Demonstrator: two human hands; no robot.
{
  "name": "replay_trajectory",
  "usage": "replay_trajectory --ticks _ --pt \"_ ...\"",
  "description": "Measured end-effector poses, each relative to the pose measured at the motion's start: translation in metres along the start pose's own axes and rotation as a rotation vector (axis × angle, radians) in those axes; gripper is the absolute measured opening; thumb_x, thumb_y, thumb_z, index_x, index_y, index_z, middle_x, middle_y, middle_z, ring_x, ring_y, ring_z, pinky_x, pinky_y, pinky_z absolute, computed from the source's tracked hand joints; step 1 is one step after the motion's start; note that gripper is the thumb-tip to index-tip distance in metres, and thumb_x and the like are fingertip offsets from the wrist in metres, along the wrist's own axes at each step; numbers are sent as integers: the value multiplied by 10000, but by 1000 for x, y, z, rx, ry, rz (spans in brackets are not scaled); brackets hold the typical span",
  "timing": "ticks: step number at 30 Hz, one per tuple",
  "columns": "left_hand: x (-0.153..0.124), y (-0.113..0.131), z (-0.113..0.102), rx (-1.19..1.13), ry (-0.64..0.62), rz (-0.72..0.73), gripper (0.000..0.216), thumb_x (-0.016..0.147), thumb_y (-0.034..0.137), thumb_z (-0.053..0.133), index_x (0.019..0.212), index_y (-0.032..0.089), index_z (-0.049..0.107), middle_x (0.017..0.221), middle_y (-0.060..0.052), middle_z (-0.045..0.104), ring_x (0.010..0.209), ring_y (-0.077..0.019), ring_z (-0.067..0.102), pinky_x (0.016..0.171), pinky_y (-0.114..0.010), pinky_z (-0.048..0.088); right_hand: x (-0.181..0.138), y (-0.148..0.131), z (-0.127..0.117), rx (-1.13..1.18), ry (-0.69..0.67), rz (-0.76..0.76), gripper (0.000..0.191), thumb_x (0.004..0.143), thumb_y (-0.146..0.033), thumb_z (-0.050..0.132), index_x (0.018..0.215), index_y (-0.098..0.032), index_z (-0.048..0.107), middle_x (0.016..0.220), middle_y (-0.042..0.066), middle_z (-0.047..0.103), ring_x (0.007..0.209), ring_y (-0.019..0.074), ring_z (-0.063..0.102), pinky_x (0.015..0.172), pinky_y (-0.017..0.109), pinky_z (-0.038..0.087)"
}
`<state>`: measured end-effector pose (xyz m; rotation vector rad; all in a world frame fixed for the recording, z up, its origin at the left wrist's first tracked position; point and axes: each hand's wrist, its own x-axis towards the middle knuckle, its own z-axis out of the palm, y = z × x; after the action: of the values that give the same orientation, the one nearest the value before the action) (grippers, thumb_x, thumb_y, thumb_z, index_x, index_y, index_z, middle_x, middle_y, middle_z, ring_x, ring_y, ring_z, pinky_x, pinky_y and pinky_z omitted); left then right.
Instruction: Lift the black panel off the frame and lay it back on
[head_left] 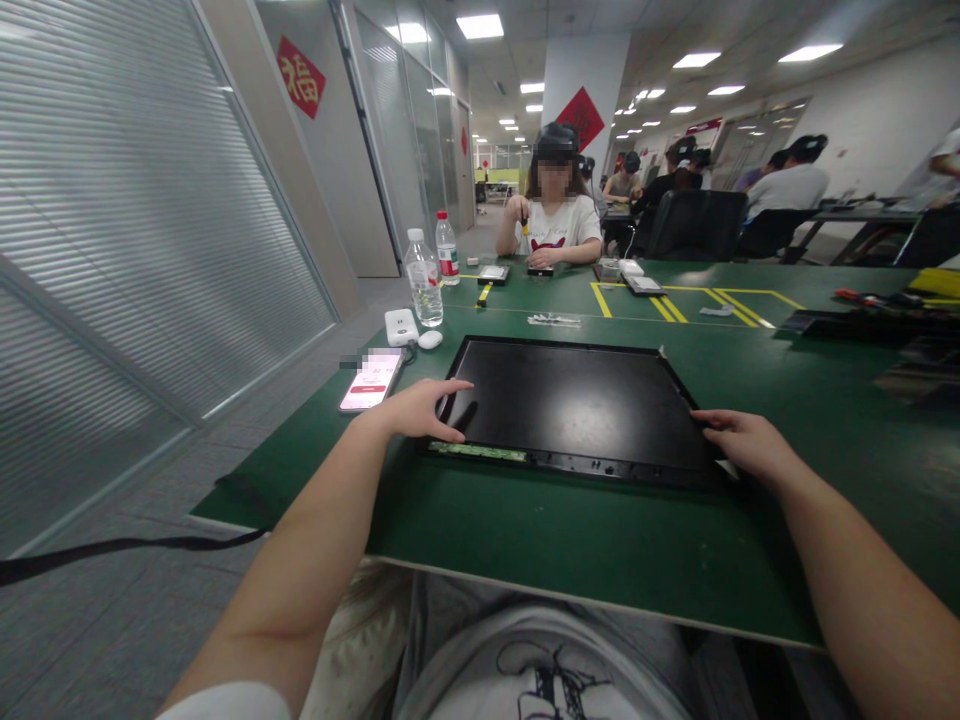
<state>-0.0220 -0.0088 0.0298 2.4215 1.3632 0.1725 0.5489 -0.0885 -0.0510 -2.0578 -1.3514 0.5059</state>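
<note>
A black LCD panel (577, 400) lies flat on the green table before me, a green circuit strip (480, 452) along the left part of its near edge. My left hand (427, 408) is at the panel's left edge, its thumb and forefinger stretched wide apart over the corner; its other fingers are hidden. On the far right side, my right hand (739, 440) pinches the panel's edge with fingers held together. The panel's underside cannot be seen.
Left of the panel are a lit phone (373, 380), a white case (401, 327) and a water bottle (425, 280). A small clear strip (553, 320) lies beyond it. Dark parts (900, 325) are piled at right. Across the table (525, 540) a person (555, 215) works with a screwdriver.
</note>
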Motion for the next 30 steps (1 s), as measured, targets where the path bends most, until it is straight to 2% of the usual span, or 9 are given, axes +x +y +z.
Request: replay_trajectory --ticks 4,7,9,11,13,16,21,25,30 --pt "3 -2 3 -31 28 -11 985 722 618 905 1612 290 641 1564 -116 710 1413 -402 680 1163 -424 539 0 0 0 -11 1 5 437 723 -317 744 1111 -201 906 832 91 807 648 222 701 703 377 618" --pt "8 -1 7 -40 73 -48 801 874 615 771 1580 250 670 1508 -133 750 1387 -387 701 1148 -430 554 -1 -3 0 -11 -5 34 436 736 -298 736 1129 -206 902 837 91 807 666 226 713 737 382 629" --pt "12 0 10 -27 100 -60 638 976 515 645 1540 222 707 1458 -133 781 1388 -372 704 1173 -434 542 -2 -4 0 -9 -10 50 437 745 -296 739 1142 -206 900 843 94 806 680 231 721 755 390 636" --pt "16 0 12 -15 135 -66 556 983 371 593 1492 209 747 1455 -125 788 1413 -359 693 1220 -437 513 -2 -3 0 -7 -12 48 438 749 -295 741 1149 -208 898 838 93 801 700 241 730 768 401 642" --pt "19 -2 14 -20 173 -75 561 923 252 600 1454 214 774 1483 -108 776 1433 -346 686 1254 -433 491 0 -1 0 1 -10 40 433 745 -286 741 1141 -208 897 857 95 806 746 256 749 790 413 647" --pt "22 -4 16 -28 208 -91 622 838 158 606 1427 227 795 1482 -85 780 1418 -332 702 1267 -429 490 2 4 2 38 -2 42 402 735 -284 760 1105 -216 900 954 115 831 838 277 778 834 421 651" --pt "23 -6 19 -28 223 -93 647 810 116 577 1401 223 816 1478 -83 782 1395 -336 717 1265 -428 499 3 7 5 156 31 70 384 703 -265 772 1062 -233 904 1058 117 854 919 280 786 882 415 645" --pt "24 -6 22 -5 223 -95 673 806 96 542 1413 214 809 1483 -89 778 1413 -332 703 1261 -427 499 3 6 5 236 -1 143 371 696 -215 780 1046 -223 899 1103 122 852 971 278 788 943 412 629" --pt "24 -4 22 28 205 -82 667 836 85 528 1435 208 794 1495 -94 770 1428 -328 688 1261 -417 487 4 4 4 266 -5 162 359 700 -180 788 1041 -223 892 1123 125 843 1056 292 786 1005 427 612"
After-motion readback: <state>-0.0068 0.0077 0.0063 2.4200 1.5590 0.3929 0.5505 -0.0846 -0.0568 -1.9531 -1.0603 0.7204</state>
